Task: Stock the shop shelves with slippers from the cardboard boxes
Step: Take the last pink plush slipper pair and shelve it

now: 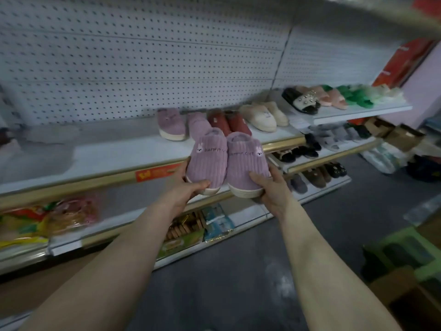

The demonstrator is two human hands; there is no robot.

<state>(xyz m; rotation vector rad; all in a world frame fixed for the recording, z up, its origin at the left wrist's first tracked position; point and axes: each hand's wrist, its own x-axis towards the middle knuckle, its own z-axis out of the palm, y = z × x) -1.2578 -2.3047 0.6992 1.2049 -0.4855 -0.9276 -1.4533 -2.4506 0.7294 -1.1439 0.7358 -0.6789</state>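
I hold a pair of purple ribbed slippers side by side in front of the white shelf (114, 156). My left hand (188, 187) grips the toe of the left purple slipper (207, 158), thumb on top. My right hand (269, 187) grips the toe of the right purple slipper (245, 161) the same way. Both slippers hang just over the shelf's gold front edge, heels toward the pegboard. Behind them on the shelf stand another purple pair (171, 124), a dark red pair (229, 121) and a cream pair (265, 115).
The shelf's left half is bare white. A higher shelf at right carries black, pink and green slippers (334, 96). Lower shelves hold dark slippers (310, 149) and packaged goods (47, 216). Cardboard boxes (393, 134) and a green stool (405, 249) stand on the grey floor at right.
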